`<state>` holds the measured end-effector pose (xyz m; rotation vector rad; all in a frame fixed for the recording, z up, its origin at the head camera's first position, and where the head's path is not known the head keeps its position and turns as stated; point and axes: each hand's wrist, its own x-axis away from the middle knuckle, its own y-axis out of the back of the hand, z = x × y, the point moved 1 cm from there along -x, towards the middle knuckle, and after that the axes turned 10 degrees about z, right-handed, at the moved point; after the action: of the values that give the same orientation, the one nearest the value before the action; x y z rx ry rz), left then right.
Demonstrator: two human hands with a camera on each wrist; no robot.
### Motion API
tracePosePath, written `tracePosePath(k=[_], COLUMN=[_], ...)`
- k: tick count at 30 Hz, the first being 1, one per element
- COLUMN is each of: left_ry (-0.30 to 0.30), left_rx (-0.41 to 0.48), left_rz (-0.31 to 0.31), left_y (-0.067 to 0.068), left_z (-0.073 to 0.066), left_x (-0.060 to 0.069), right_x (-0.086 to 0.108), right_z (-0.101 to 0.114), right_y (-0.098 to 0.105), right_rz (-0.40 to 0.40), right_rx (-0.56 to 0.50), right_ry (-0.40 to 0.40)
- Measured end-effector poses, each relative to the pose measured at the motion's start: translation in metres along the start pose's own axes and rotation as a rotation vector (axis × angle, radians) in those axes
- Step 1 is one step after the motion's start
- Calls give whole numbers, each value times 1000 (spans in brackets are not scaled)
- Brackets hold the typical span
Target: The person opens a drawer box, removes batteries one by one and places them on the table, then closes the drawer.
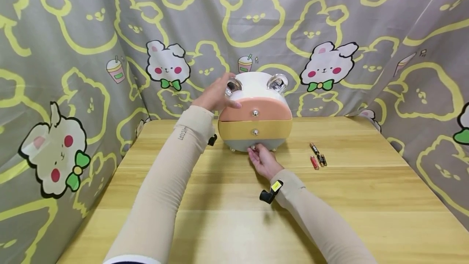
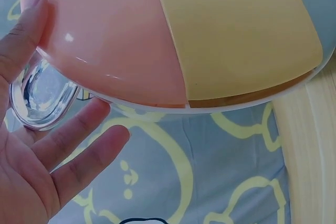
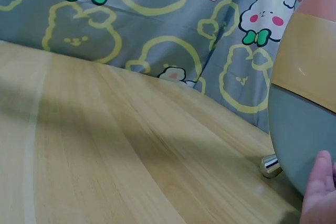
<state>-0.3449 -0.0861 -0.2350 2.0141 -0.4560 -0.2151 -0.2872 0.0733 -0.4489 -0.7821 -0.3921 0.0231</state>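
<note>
A small rounded drawer box [image 1: 261, 85] with a white top, silver ears and short feet stands toward the table's back. Its drawers are pink [image 1: 238, 111], yellow [image 1: 238, 129] and grey [image 1: 234, 144] from top to bottom, each with a silver knob. My left hand [image 1: 216, 93] holds the box at its left ear [image 2: 44, 95], thumb on the pink front, some fingers behind the ear and others spread free. Low at the front, my right hand [image 1: 264, 161] pinches the knob [image 1: 253, 148] of the grey drawer. All three drawers look closed. The right wrist view shows only part of that hand.
Several small batteries, among them a red one [image 1: 314, 162] and a black and orange one [image 1: 314, 148], lie on the wooden table [image 1: 351, 211] to the right of the box. A grey patterned curtain [image 1: 198, 23] hangs behind and along both sides.
</note>
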Motion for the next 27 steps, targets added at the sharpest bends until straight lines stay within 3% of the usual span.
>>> tracePosePath(k=[12,20,27], left_ry=[11,18,29], left_rx=[12,18,23], left_rz=[1,5,5], left_y=[0,-1,-1], left_z=[0,-1,0], left_x=[0,0,0], right_x=[-3,-4,-4], right_z=[-9,-12,-15], right_y=[-7,-10,-12], right_rz=[-133,-195,-209], right_rx=[21,75,61], right_ry=[135,176,194])
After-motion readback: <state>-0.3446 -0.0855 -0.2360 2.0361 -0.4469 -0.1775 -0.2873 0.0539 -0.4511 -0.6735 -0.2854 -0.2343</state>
